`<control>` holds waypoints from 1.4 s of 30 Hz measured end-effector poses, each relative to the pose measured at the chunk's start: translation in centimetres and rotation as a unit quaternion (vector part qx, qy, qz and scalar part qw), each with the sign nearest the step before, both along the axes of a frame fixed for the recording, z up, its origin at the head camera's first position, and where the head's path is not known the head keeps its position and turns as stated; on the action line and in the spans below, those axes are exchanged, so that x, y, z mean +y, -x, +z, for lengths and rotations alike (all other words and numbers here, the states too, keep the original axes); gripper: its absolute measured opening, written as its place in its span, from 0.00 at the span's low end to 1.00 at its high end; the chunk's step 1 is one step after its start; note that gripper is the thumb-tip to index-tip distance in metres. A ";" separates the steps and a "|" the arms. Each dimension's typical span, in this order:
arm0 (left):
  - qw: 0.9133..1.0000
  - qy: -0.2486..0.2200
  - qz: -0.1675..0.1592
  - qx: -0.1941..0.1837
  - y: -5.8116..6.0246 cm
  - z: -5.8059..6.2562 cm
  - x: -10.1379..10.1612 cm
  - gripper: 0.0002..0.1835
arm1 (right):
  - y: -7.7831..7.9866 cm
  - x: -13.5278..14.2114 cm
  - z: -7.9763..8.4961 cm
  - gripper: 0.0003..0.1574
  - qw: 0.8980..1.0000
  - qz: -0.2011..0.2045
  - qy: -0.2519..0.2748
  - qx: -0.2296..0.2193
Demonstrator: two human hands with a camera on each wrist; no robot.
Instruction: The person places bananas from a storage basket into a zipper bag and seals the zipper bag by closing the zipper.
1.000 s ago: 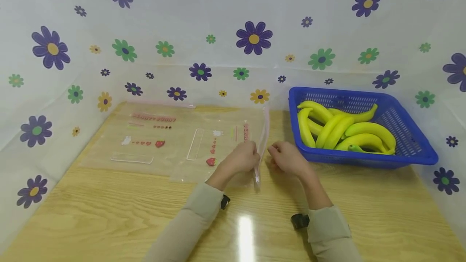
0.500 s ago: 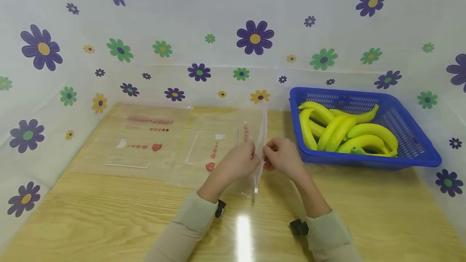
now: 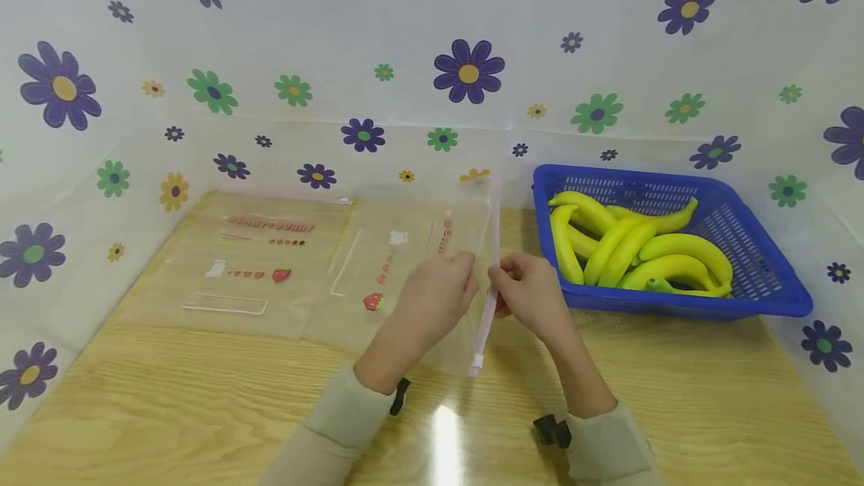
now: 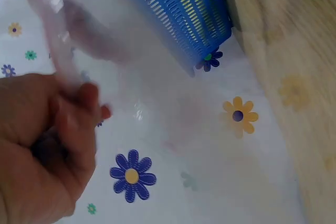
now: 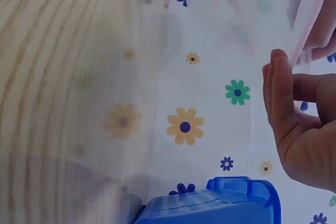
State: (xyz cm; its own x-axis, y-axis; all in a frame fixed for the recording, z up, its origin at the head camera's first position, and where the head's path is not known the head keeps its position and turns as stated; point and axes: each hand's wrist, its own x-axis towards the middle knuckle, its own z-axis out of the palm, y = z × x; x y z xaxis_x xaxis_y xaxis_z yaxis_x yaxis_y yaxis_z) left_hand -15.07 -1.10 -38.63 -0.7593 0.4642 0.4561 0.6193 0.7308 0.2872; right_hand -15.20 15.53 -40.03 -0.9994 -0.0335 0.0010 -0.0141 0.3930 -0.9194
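Observation:
A clear slider zip bag (image 3: 385,268) with strawberry and bunny prints is raised at its right end, where a pink zip strip (image 3: 495,223) runs along the opening. A white slider (image 3: 478,361) sits at the strip's near end. My left hand (image 3: 435,295) pinches the bag beside the strip; the left wrist view shows its thumb and finger together on the film. From the other side my right hand (image 3: 533,295) pinches the pink strip, its fingertips (image 5: 278,69) right at the edge in the right wrist view.
A second zip bag (image 3: 232,276) lies flat at the left, bordering the first. At the right stands a blue basket (image 3: 763,298) holding several yellow bananas (image 3: 628,246). A flower-print sheet (image 3: 398,43) encloses the wooden table (image 3: 223,396) at back and sides.
My right hand, apart from the bag a second ago, has come left to the zip strip and taken hold of it. The bag's zip end has been lifted higher.

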 end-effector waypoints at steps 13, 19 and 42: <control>0.918 -0.210 0.042 0.333 0.0 2.1 -0.9 0.11 | 0.0 2.5 1.5 0.16 0.993 -0.013 0.116 -0.031; 0.896 -0.340 -0.061 0.280 0.3 2.9 -1.7 0.09 | -0.3 3.2 2.1 0.19 0.990 -0.062 0.129 0.000; 0.984 -0.037 0.123 0.121 -2.4 4.4 -2.6 0.06 | -0.9 0.9 2.1 0.12 0.993 -0.075 0.079 0.052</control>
